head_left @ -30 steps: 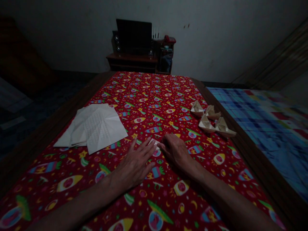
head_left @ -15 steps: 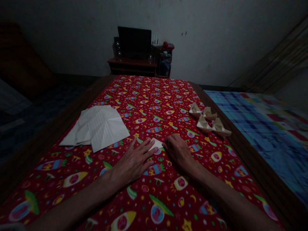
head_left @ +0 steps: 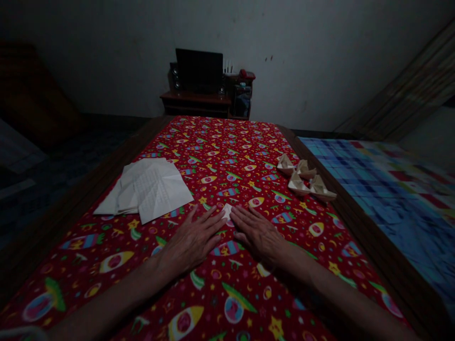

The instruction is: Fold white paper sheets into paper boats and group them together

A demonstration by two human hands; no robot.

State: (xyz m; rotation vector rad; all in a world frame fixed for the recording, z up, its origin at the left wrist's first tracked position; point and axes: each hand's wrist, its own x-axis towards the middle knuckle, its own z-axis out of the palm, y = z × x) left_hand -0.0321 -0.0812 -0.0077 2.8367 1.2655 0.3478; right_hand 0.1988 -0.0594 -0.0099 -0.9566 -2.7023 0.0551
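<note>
My left hand lies flat on the red patterned cloth, fingers stretched out and apart. My right hand lies flat beside it, fingers also stretched forward. A small folded white paper sits between the fingertips of both hands, mostly covered, only its far tip showing. Both hands press down on it.
A stack of loose white sheets lies to the left. Several folded paper boats sit at the right edge of the table. A blue checked mat lies to the right. A dark screen on a low cabinet stands by the far wall.
My right hand has flattened out, its fingers now stretched forward over the paper. More of the small paper is covered than before. The view has tilted slightly downward.
</note>
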